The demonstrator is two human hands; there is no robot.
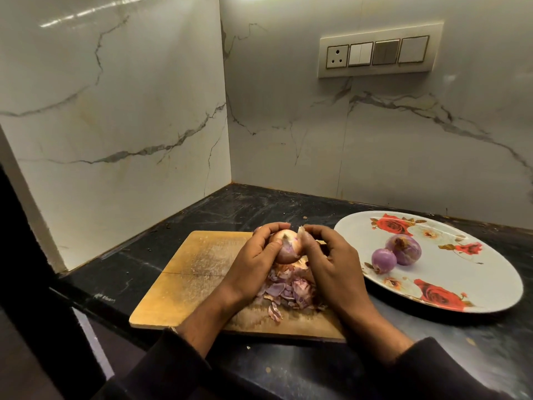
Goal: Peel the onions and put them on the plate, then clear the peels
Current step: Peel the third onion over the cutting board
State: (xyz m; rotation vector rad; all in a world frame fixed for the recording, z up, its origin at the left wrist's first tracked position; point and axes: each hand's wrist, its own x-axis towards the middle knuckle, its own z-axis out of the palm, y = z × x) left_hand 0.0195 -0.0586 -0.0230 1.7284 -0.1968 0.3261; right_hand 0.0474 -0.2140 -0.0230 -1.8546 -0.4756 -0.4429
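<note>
My left hand (253, 255) grips a partly peeled onion (288, 246) above the wooden cutting board (196, 272). My right hand (328, 255) pinches a strip of skin (388, 230) at the onion's top. A heap of purple and brown peels (291, 293) lies on the board under my hands. Two peeled purple onions, a small one (383, 260) and a larger one (403, 249), sit side by side on the white rose-patterned plate (461, 272) to the right.
The board and plate stand on a dark stone counter (230, 209) in a corner of marble walls. A switch panel (377, 51) is on the back wall. A dark vertical edge (34, 255) borders the left side.
</note>
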